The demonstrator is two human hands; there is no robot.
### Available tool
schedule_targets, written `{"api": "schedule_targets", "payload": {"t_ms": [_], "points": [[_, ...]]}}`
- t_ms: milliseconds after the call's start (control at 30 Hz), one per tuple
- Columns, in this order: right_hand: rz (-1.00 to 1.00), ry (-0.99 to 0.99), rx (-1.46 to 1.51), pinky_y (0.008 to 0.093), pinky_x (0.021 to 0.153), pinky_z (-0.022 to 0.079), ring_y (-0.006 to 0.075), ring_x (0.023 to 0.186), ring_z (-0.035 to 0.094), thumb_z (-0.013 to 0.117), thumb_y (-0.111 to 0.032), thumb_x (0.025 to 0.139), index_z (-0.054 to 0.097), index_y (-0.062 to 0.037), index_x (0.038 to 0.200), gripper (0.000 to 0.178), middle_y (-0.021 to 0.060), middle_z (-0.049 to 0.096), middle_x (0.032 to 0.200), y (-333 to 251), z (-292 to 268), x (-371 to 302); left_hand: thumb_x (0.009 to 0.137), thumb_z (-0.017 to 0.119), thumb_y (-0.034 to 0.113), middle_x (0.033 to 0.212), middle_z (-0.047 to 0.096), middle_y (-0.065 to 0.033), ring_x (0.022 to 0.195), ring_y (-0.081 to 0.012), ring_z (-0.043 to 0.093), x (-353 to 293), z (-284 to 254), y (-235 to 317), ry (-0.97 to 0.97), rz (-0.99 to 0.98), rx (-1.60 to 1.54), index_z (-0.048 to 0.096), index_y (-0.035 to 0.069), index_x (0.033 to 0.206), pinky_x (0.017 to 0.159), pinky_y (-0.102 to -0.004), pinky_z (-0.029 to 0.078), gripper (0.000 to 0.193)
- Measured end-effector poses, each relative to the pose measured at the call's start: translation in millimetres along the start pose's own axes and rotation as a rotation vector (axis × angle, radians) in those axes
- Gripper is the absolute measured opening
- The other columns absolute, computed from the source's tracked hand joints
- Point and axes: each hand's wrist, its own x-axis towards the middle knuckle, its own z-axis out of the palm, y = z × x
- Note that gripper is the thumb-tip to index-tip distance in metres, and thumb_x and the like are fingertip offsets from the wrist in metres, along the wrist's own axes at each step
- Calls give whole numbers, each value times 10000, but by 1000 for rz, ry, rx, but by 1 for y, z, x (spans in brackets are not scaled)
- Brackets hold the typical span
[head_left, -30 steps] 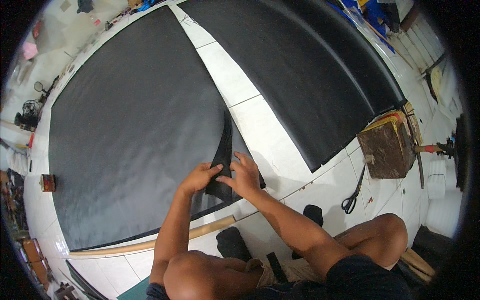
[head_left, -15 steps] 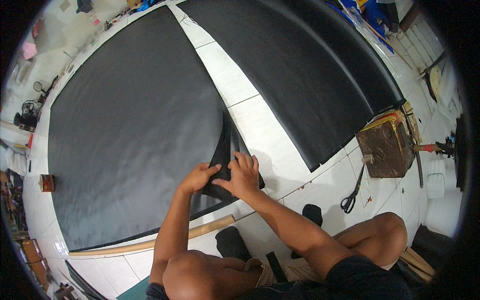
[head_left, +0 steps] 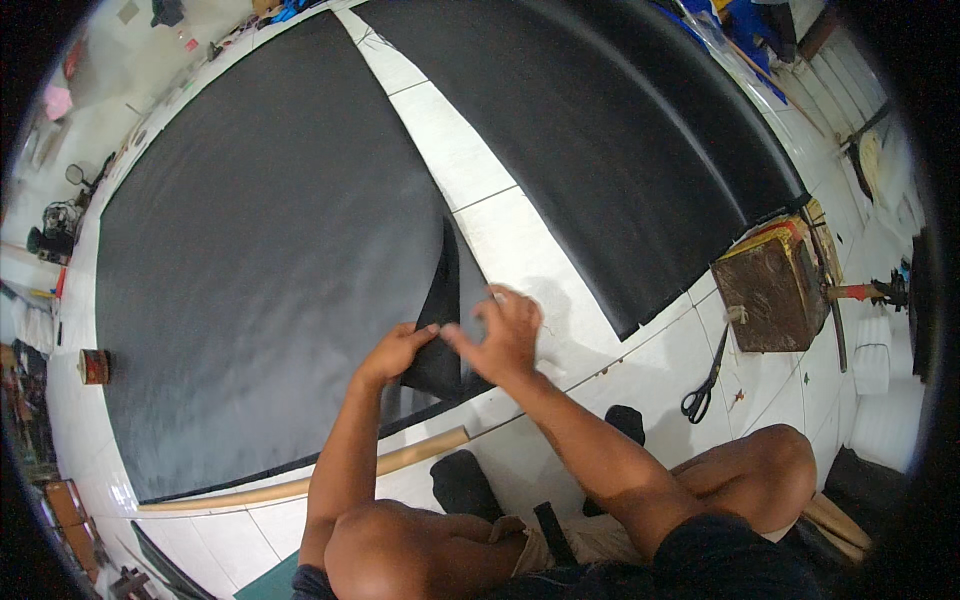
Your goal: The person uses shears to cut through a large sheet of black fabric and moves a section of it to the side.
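- Black sheet material (head_left: 260,270) covers the white tiled floor (head_left: 450,150) ahead and to the left of both hands; its near right corner is turned back into a raised, pointed flap (head_left: 445,320).
- A small red and brown tin (head_left: 92,366) stands well to the left of the left hand, at the sheet's left edge.
- A long pale wooden stick (head_left: 300,485) lies on the floor on the near side of the hands, along the sheet's near edge and under the left forearm.
- The left hand (head_left: 395,352) is closed on the lower left part of the flap, fingers curled over its edge.
- The right hand (head_left: 505,335) sits just beside the left, nearly touching it, thumb and fingers pinching the flap's right edge; the two hands hold the same fold between them.
- A second black sheet (head_left: 610,150) lies beyond and to the right of the right hand, with a strip of bare tiles between it and the first.
- Black-handled scissors (head_left: 705,380) lie on the tiles to the right of the right hand, well apart from it.
- A worn brown wooden box (head_left: 770,290) stands farther right, touching the second sheet's near corner.
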Motion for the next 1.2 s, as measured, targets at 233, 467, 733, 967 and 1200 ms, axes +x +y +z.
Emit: {"api": "schedule_targets", "payload": {"t_ms": [233, 467, 733, 967, 1200], "points": [[194, -326, 54, 482, 872, 346, 308, 959, 576, 758, -458, 734, 647, -72, 828, 412, 106, 647, 867, 11, 29, -28, 937, 595, 350, 820, 681, -48, 681, -137, 607, 1, 9, 9, 31, 54, 127, 671, 24, 895, 632, -305, 485, 338], [512, 48, -13, 483, 892, 385, 303, 1113, 532, 707, -339, 803, 551, -74, 1166, 476, 128, 571, 1160, 43, 13, -17, 948, 590, 334, 861, 686, -55, 714, -141, 625, 6, 12, 2, -10, 7, -30, 664, -12, 955, 684, -298, 512, 354], [175, -323, 175, 491, 859, 393, 313, 998, 589, 760, -425, 761, 575, -58, 1046, 501, 127, 617, 1013, -2, 14, -14, 953, 581, 323, 810, 666, -31, 668, -124, 605, 5, 4, 1, -18, 17, 47, 660, 9, 920, 623, -276, 493, 325], [328, -380, 225, 452, 697, 440, 342, 741, 629, 758, -371, 773, 583, -61, 830, 361, 113, 641, 763, 10, 29, -26, 952, 581, 333, 836, 672, -45, 680, -135, 615, -2, 8, 4, -4, -3, -11, 661, -1, 960, 647, -283, 507, 343], [440, 168, 175, 455, 766, 437, 330, 976, 579, 739, -379, 789, 576, -41, 1068, 467, 151, 599, 1016, 47, 21, -15, 956, 573, 329, 881, 686, -68, 721, -148, 636, -3, 16, 11, 7, -19, -1, 665, -17, 1016, 692, -304, 521, 364]]}}
